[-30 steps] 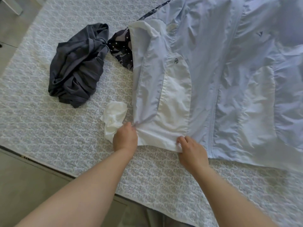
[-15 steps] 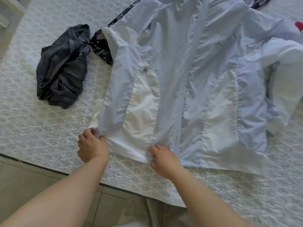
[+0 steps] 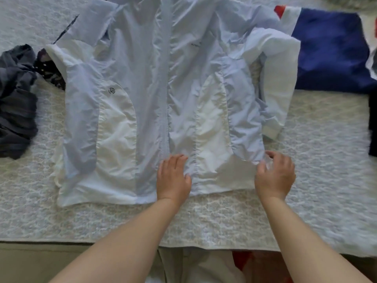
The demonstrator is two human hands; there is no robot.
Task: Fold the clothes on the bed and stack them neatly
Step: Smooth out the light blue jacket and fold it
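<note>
1. Pale lace-patterned bedspread covers a bed that fills most of the view, seen from above by the person standing at its near edge.

2. A light blue and white jacket lies spread front-up across the middle of the bed. Its long axis runs straight away from the person, collar far, hem near. A closed centre zip runs along that line.

3. The left hand rests flat on the hem just right of the zip, fingers straight and pointing away, pressing the cloth down. Its grip is apart, holding nothing.

4. The right hand is at the jacket's near right hem corner, fingers curled, pinching the edge of the fabric there. The corner looks slightly lifted.

5. The jacket's right sleeve lies doubled beside the body on the right, bent back toward the hem, not yet laid over the front.

6. The coming move likely turns on this: the right side panel lies directly ahead of the right hand, parallel to the zip, so that hand is best placed to carry the edge leftward toward the centre while the left hand anchors the middle.

7. A crumpled dark grey garment sits at the far left, beside a dark patterned piece partly under the jacket's left shoulder.

8. A navy blue item lies flat at the far right.
</note>
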